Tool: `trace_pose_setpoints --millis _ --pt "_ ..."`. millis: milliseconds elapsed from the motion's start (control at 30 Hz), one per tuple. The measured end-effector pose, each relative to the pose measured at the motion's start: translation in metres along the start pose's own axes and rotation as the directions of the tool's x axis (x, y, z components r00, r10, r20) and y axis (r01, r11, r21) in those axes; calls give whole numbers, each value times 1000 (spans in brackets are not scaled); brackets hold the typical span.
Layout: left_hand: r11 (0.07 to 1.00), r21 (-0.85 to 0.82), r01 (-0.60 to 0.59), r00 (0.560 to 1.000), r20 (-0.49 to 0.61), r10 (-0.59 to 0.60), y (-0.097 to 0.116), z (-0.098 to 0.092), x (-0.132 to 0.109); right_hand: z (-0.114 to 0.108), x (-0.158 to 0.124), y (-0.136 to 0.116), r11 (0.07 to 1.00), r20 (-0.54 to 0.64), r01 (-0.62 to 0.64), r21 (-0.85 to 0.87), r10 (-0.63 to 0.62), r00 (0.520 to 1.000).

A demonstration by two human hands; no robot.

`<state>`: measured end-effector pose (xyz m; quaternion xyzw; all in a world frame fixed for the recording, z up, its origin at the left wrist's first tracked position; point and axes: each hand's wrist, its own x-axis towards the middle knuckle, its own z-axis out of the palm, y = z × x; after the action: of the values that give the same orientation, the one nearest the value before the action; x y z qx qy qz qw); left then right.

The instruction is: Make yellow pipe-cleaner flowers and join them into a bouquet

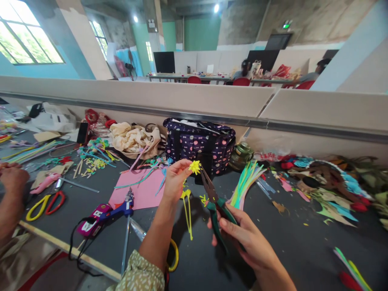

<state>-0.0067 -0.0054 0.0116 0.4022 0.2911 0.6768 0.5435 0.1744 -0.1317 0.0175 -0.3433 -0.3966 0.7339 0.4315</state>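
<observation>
My left hand [177, 180] pinches a small yellow pipe-cleaner flower [195, 167] between thumb and fingertips, above the dark table. In my right hand [242, 232] is a pair of pliers [216, 202] with green handles, fingers wrapped round the grips. The jaws point up and left, their tip close beside the flower; whether they touch it I cannot tell. Below my left hand lie yellow pipe-cleaner stems [188, 214] with rounded heads. A few short yellow clippings [204, 199] show just left of the pliers.
Leftward are a blue glue gun [121, 210], pink sheet [136, 184] and scissors [47, 204]. Behind stand a patterned bag [197, 141] and a jar [242, 153]. Pipe cleaners [248, 182] lie right of the pliers. A neighbour's hand [13, 178] rests far left; a low partition [136, 95] runs behind.
</observation>
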Motion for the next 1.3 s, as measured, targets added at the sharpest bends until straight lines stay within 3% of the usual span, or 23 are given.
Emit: trace_pose_setpoints --millis 333,567,767,967,1300 --pt "999 39 -19 1000 -1 19 -1 -1 0 -2 -1 5 974 -103 42 -223 -67 992" --pt "998 59 -31 999 7 31 -2 0 0 0 1 7 915 -221 88 -394 -188 957" --pt "1000 14 8 1000 17 -8 -4 1 1 -3 0 2 986 -99 41 -163 -58 993" --pt "999 -31 29 1000 0 -29 -4 3 2 -4 -3 -3 999 -45 -32 7 32 998" --pt "997 -72 20 1000 3 -20 -5 2 4 2 -2 -3 994 -3 -61 90 61 998"
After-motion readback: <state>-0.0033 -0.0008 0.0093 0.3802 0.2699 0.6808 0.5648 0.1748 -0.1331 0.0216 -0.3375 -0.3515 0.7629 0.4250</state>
